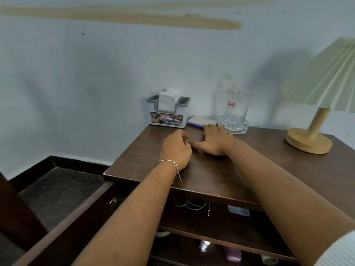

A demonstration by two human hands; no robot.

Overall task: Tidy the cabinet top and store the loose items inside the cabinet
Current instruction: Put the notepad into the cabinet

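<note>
Both my hands rest on the dark wooden cabinet top [134,162]. My left hand [175,148] is curled, its fingers closed; whether it holds a small thing is hidden. My right hand [215,140] lies flat with fingers spread, the fingertips touching a white and purple notepad [199,120] near the wall. Just right of that hand stands a clear glass [237,110] on a glass coaster. A grey tissue holder [167,114] with white tissue stands at the back left. The cabinet is open below, with a cable [190,205] on its upper shelf.
A lamp with a wooden base [309,141] and pleated green shade stands at the right. The open cabinet door [63,225] swings out to the left. Small items lie on the lower shelf [233,253]. A pale wall is directly behind the cabinet.
</note>
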